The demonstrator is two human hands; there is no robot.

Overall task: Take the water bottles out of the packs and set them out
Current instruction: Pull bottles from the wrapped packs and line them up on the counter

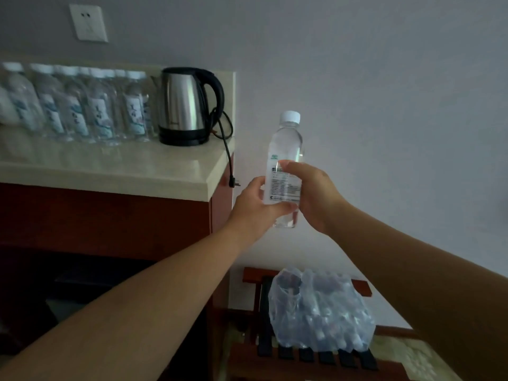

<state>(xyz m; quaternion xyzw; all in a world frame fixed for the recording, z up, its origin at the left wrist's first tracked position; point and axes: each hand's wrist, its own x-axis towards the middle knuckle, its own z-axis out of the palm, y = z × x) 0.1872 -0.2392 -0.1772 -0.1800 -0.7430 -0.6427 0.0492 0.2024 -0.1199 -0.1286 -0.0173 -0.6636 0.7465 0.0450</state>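
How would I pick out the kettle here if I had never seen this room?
Find the pale countertop against the wall on the left, with a row of water bottles along its back. The kettle stands at the right end of that row. It alone is shiny steel, with a black handle, base and cord.

A plain grey-white wall [384, 78] fills most of my view, dimly lit. A white socket plate [88, 22] sits high on it at the left. Below is a bench [137, 166] with a pale glossy top over a reddish-brown wooden cabinet [110, 215]. A steel kettle [184, 105] stands near its right end, black cord [226, 149] hanging over the edge. Low right, a slatted wooden rack [253, 273] and pale patterned flooring [406, 353].
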